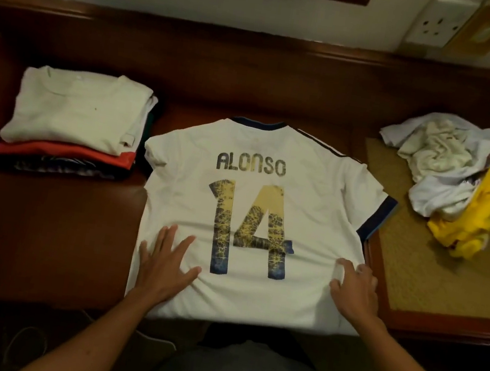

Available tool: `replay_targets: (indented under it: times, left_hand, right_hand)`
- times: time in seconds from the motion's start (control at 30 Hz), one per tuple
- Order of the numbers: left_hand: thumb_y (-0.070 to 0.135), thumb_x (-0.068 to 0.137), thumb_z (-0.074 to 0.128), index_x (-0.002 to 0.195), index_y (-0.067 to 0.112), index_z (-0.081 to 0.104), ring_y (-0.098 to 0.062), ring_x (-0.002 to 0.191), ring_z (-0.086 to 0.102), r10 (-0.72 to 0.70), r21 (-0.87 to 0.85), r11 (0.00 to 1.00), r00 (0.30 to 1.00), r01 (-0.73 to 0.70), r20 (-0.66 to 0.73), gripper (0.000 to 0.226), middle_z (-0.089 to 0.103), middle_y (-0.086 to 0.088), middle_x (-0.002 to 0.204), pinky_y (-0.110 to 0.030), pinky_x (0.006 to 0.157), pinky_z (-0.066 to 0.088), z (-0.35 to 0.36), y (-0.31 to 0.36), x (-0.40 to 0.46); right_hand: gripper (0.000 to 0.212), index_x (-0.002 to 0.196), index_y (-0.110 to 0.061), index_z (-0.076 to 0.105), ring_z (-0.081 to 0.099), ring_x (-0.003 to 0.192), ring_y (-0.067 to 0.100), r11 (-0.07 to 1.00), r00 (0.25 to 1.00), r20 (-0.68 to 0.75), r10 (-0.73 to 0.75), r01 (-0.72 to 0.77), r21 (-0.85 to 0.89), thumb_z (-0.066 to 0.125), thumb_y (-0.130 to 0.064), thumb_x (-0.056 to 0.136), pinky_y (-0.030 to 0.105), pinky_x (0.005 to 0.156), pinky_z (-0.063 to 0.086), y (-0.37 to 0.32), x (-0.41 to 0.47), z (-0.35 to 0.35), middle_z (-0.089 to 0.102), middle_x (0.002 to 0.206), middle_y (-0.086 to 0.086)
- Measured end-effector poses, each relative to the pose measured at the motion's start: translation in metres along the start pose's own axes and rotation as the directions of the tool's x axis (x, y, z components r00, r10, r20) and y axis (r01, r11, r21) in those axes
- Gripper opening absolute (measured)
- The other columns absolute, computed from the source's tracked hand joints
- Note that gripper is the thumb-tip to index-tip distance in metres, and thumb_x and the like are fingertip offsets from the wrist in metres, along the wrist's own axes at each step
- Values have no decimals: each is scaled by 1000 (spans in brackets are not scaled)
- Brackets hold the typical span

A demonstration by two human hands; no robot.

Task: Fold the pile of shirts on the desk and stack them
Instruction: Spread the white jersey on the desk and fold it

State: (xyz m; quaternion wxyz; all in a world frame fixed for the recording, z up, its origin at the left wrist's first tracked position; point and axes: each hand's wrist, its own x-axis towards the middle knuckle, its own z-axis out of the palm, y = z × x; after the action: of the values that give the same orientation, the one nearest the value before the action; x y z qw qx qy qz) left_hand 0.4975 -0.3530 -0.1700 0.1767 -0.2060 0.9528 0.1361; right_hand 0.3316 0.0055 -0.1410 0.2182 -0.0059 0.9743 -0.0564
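Observation:
A white football jersey [318,177] with "ALONSO 14" on its back lies spread face down in the middle of the dark wooden desk [51,220]. My left hand [166,264] presses flat on its lower left part, fingers spread. My right hand [355,289] rests on its lower right edge with fingers bent onto the cloth. A stack of folded shirts [76,115], white on top and red below, sits at the left. A crumpled pile of white and yellow shirts [448,174] lies at the right.
A tan woven mat [421,275] covers the desk's right part under the crumpled pile. A raised wooden back rail [258,47] runs along the wall. A wall socket [436,23] is at the top right. My lap shows below the desk's front edge.

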Motion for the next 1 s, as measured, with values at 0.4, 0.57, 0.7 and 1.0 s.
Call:
replay_targets:
  times: [0.4, 0.57, 0.7, 1.0]
  left_hand:
    - [37, 94, 49, 145, 23, 34, -28, 148, 3, 47, -55, 997, 994, -52, -97, 55, 16, -14, 157, -54, 116, 12, -70, 73, 101]
    - [37, 95, 49, 145, 20, 36, -25, 147, 12, -12, -26, 1000, 993, 9, -120, 54, 23, -10, 155, -51, 114, 21, -103, 77, 152]
    - [36, 99, 45, 146, 20, 34, -23, 148, 13, 12, -61, 998, 996, -17, -83, 51, 23, -8, 157, -48, 115, 24, -116, 73, 183]
    - [90, 72, 34, 146, 51, -18, -24, 145, -27, -89, -27, 995, 982, 95, 168, 99, -32, 4, 156, -65, 111, 1, -113, 57, 260]
  right_hand:
    - [50, 137, -16, 48, 38, 128, 33, 976, 994, -102, -31, 52, 210, 59, -24, 89, 43, 102, 40, -16, 63, -60, 41, 141, 15]
    - [49, 140, -16, 45, 38, 129, 32, 977, 979, -147, -144, 164, 135, 55, -25, 93, 44, 101, 41, -49, 113, -92, 39, 145, 12]
    - [49, 143, -20, 40, 34, 135, 28, 959, 960, -95, -262, 270, 85, 51, -31, 97, 43, 106, 38, -92, 147, -96, 35, 150, 6]
    - [89, 154, -39, 0, -18, 148, 32, 907, 886, 208, -414, 421, 10, 51, -67, 87, 58, 117, 3, -192, 231, -83, -19, 162, -2]
